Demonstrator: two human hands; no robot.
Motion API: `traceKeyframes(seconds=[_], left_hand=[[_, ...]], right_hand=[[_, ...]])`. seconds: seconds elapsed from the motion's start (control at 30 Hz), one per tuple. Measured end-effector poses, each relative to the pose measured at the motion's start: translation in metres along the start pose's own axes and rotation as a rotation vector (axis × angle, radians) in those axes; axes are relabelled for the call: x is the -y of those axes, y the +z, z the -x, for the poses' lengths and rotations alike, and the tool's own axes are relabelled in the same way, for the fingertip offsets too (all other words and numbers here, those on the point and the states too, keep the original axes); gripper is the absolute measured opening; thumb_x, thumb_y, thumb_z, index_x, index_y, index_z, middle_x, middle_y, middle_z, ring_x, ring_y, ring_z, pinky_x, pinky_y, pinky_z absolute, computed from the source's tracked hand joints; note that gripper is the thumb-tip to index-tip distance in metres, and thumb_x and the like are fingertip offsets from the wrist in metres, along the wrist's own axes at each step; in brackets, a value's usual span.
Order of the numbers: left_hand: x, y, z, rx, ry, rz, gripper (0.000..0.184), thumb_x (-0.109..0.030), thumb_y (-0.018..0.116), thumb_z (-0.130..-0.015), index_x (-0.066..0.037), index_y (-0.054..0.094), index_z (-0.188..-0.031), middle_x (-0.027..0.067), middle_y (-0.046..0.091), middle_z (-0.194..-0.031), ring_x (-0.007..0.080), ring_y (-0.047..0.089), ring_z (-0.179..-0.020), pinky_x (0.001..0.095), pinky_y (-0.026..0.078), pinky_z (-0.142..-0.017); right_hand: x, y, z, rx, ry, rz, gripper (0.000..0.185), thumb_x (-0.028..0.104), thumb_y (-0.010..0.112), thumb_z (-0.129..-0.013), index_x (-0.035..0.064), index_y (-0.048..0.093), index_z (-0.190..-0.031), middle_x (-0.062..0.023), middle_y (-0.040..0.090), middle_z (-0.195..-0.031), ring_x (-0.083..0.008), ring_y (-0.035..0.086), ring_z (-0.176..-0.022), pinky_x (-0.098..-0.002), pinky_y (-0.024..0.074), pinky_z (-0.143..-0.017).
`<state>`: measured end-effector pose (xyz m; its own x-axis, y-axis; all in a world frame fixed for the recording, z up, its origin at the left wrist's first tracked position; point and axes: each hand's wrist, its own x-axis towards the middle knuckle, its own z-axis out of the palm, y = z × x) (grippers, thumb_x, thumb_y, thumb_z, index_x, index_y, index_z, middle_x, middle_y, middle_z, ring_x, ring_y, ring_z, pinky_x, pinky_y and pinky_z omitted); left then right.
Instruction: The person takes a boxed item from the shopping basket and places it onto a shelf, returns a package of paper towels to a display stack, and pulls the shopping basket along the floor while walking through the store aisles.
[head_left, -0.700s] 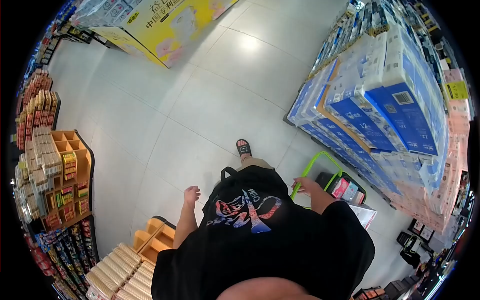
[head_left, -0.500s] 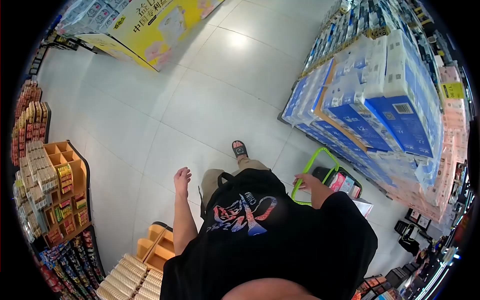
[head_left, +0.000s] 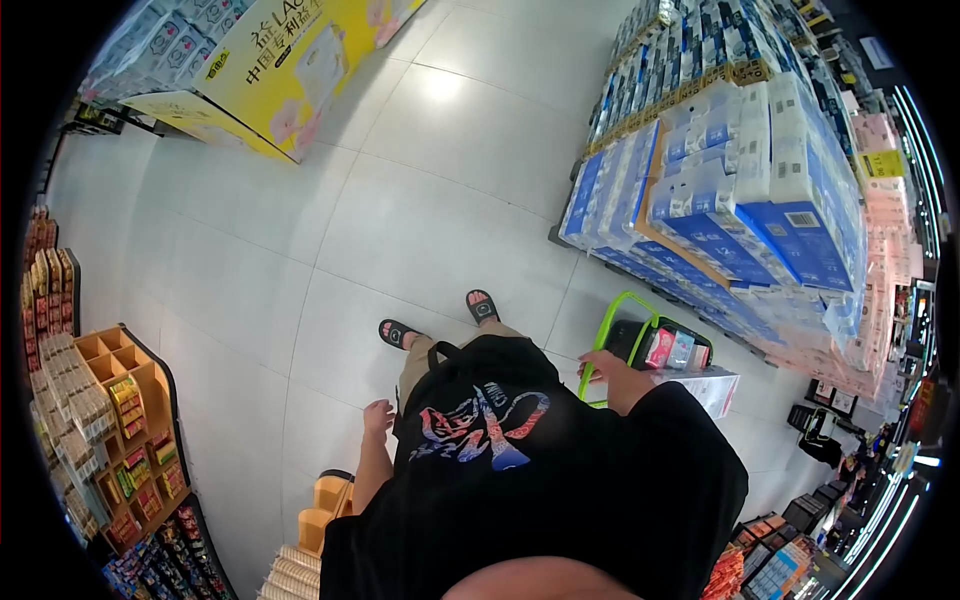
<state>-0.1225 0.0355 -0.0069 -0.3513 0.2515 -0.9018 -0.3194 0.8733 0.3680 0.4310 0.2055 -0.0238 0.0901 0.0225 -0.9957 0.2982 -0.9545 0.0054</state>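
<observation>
My right hand (head_left: 600, 369) is closed round the green handle (head_left: 607, 325) of a shopping basket. The dark basket (head_left: 709, 352) stands beside my right side, with pink and white packages (head_left: 672, 350) inside. A white box (head_left: 716, 387) lies at its near side. My left hand (head_left: 378, 418) hangs beside my black shirt (head_left: 500, 440), touching nothing that I can see; its fingers are loosely curled, and whether they are closed is hard to tell. Both sandalled feet (head_left: 397, 333) are on the tiled floor.
Stacked blue-and-white paper packs (head_left: 760, 215) rise on the right, pink packs (head_left: 885, 270) behind them. A yellow display (head_left: 270, 85) stands at the upper left. Wooden shelving (head_left: 150, 400) with small colourful packets is at the left, and a wooden bin (head_left: 318, 515) is near my left elbow.
My left hand has swung down and back toward my body. The left foot has come into view. The left shelving and yellow display have shifted lower and leftward in view.
</observation>
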Motion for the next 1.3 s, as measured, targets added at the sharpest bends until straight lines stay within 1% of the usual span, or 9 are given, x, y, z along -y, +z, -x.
traceKeyframes(seconds=[0.17, 0.23, 0.53, 0.7, 0.9, 0.93, 0.97, 1.07, 1.3], left_hand=[[-0.046, -0.047, -0.015, -0.103, 0.064, 0.165, 0.029, -0.021, 0.054, -0.082, -0.003, 0.055, -0.104, 0.0070, 0.060, -0.088, 0.0160, 0.056, -0.069, 0.0278, 0.041, -0.055], [-0.066, -0.060, -0.025, -0.056, 0.149, 0.168, 0.035, -0.026, 0.055, -0.083, -0.004, 0.054, -0.111, 0.0096, 0.061, -0.100, 0.0200, 0.059, -0.085, 0.0321, 0.045, -0.073], [-0.107, -0.077, -0.038, 0.042, 0.320, 0.102, 0.038, -0.029, 0.054, -0.084, -0.004, 0.054, -0.113, 0.0099, 0.062, -0.102, 0.0187, 0.060, -0.084, 0.0312, 0.046, -0.071], [-0.056, -0.120, -0.047, 0.010, 0.190, 0.134, 0.032, -0.024, 0.056, -0.082, -0.002, 0.056, -0.107, 0.0079, 0.062, -0.093, 0.0166, 0.058, -0.072, 0.0251, 0.043, -0.058], [0.017, -0.185, -0.050, -0.109, 0.005, 0.239, 0.030, -0.021, 0.054, -0.080, -0.003, 0.056, -0.104, 0.0074, 0.060, -0.088, 0.0179, 0.057, -0.069, 0.0299, 0.043, -0.057], [0.022, -0.193, -0.051, -0.139, -0.035, 0.253, 0.030, -0.021, 0.054, -0.080, -0.002, 0.056, -0.104, 0.0076, 0.060, -0.088, 0.0183, 0.057, -0.069, 0.0311, 0.043, -0.057], [0.026, -0.201, -0.052, -0.125, -0.069, 0.272, 0.033, -0.023, 0.056, -0.080, -0.006, 0.055, -0.107, 0.0091, 0.060, -0.097, 0.0238, 0.058, -0.082, 0.0361, 0.044, -0.069], [0.027, -0.208, -0.052, -0.106, -0.016, 0.321, 0.032, -0.023, 0.055, -0.080, -0.006, 0.055, -0.108, 0.0093, 0.060, -0.098, 0.0237, 0.059, -0.082, 0.0362, 0.045, -0.069], [-0.021, -0.215, -0.065, -0.060, 0.104, 0.281, 0.034, -0.026, 0.056, -0.081, -0.004, 0.057, -0.107, 0.0077, 0.061, -0.096, 0.0193, 0.059, -0.079, 0.0317, 0.044, -0.066]], right_hand=[[0.023, 0.047, 0.009, -0.051, 0.007, 0.073, 0.023, 0.031, 0.060, -0.080, 0.0091, 0.060, -0.086, -0.0076, 0.066, -0.087, -0.0228, 0.063, -0.082, -0.0420, 0.0451, -0.080], [0.031, 0.066, 0.011, -0.054, 0.003, 0.081, 0.023, 0.032, 0.061, -0.078, 0.0098, 0.061, -0.087, -0.0064, 0.067, -0.085, -0.0213, 0.063, -0.079, -0.0399, 0.0457, -0.076], [0.051, 0.155, 0.021, -0.051, -0.053, 0.193, 0.028, 0.035, 0.060, -0.078, 0.0098, 0.063, -0.090, -0.0040, 0.067, -0.085, -0.0194, 0.064, -0.074, -0.0374, 0.0465, -0.071], [0.063, 0.208, 0.012, -0.035, -0.065, 0.232, 0.028, 0.035, 0.060, -0.078, 0.0096, 0.063, -0.091, -0.0048, 0.067, -0.084, -0.0201, 0.063, -0.073, -0.0370, 0.0477, -0.067], [0.064, 0.262, -0.009, -0.140, -0.173, 0.223, 0.023, 0.030, 0.061, -0.077, 0.0083, 0.063, -0.086, -0.0050, 0.061, -0.071, -0.0201, 0.061, -0.066, -0.0332, 0.0458, -0.055], [0.065, 0.267, -0.011, -0.030, -0.252, 0.149, 0.022, 0.029, 0.061, -0.077, 0.0080, 0.062, -0.083, -0.0049, 0.059, -0.068, -0.0199, 0.058, -0.063, -0.0331, 0.0434, -0.053], [0.065, 0.271, -0.013, 0.080, -0.327, 0.074, 0.020, 0.028, 0.061, -0.077, 0.0077, 0.062, -0.081, -0.0047, 0.057, -0.065, -0.0197, 0.056, -0.059, -0.0330, 0.0411, -0.050], [0.063, 0.276, -0.095, 0.244, -0.290, 0.047, 0.017, 0.025, 0.060, -0.078, 0.0081, 0.060, -0.077, -0.0045, 0.056, -0.065, -0.0188, 0.051, -0.054, -0.0336, 0.0361, -0.046], [0.124, 0.337, -0.011, 0.215, -0.196, 0.147, 0.017, 0.025, 0.057, -0.080, 0.0096, 0.058, -0.086, -0.0047, 0.058, -0.076, -0.0191, 0.053, -0.060, -0.0363, 0.0393, -0.053]])
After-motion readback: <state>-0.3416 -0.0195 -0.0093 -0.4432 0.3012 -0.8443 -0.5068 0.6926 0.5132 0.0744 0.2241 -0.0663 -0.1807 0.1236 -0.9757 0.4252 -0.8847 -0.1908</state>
